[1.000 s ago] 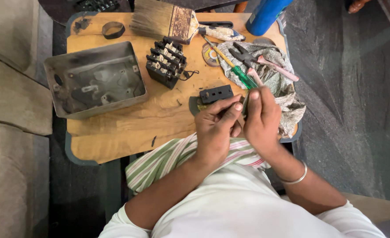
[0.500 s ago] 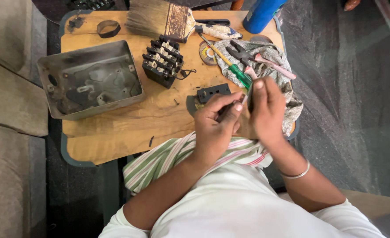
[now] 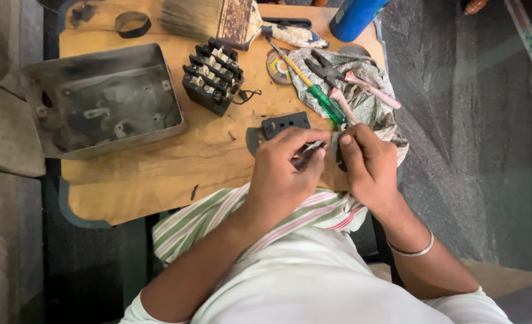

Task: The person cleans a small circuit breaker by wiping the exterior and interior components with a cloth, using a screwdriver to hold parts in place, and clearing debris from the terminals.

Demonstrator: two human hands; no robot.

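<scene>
Dark metal shows between the fingers of the left hand (image 3: 287, 165), which pinches a small part (image 3: 307, 150) at the near edge of the wooden board (image 3: 158, 180). The right hand (image 3: 368, 165) closes on its other end. Just beyond lies a black plate (image 3: 285, 124), loose. Farther off, the screwdriver (image 3: 314, 90), pliers (image 3: 338, 75), terminal block (image 3: 213, 75) and metal box (image 3: 107, 102) sit untouched, nothing fitted yet.

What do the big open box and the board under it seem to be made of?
The open box looks like sheet metal: dull grey, stained, with thin bent walls and screw holes in its floor. The board under it looks like wood or plywood: tan, with visible grain and worn, dark-marked edges. Whether either is coated cannot be told.
</scene>
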